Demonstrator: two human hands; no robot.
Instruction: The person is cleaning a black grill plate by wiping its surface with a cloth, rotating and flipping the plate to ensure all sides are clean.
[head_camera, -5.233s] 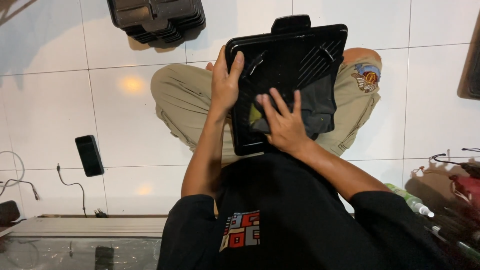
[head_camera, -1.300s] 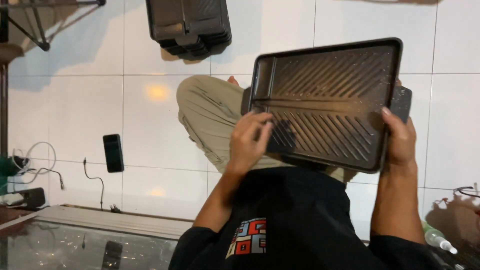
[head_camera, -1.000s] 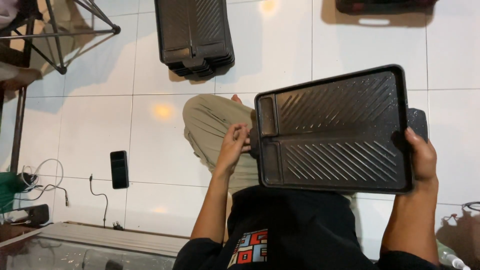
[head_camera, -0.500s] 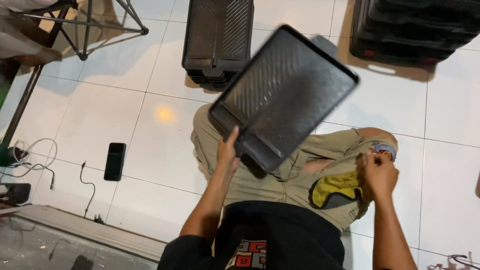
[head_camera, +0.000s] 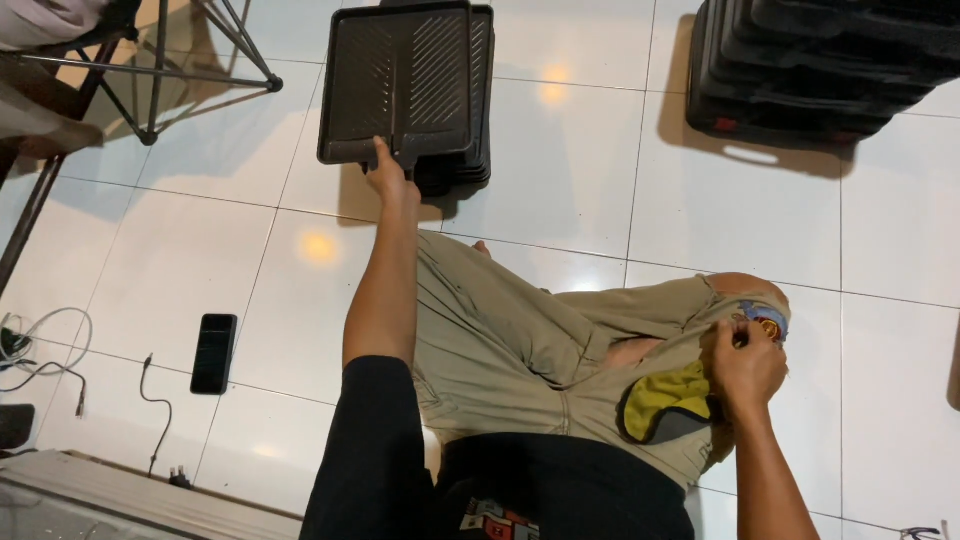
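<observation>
From the head camera I see my left hand (head_camera: 388, 172) stretched out toward twelve o'clock, fingers closed on the near edge of a black ribbed plastic tray (head_camera: 400, 85), which sits on top of a stack of matching black trays (head_camera: 470, 120) on the white tiled floor (head_camera: 600, 180). The tray looks level with the pile, so I judge the placing as all but done, with only the release left; whether it rests fully on the stack or hangs just above it I cannot tell from this angle. My right hand (head_camera: 748, 365) is at about four o'clock, down at my knee, fingertips pinched on something small and colourful near a yellow cloth (head_camera: 668, 405) that lies on my khaki trousers (head_camera: 540, 340). The top tray is empty, its grooved bed bare. At two o'clock stands a second, taller pile of black cases (head_camera: 810, 70), contents hidden. At nine o'clock a dark phone (head_camera: 214, 352) lies flat on the tiles, with a loose white cable (head_camera: 45, 350) beside it and a metal stand (head_camera: 160, 70) at eleven o'clock.
</observation>
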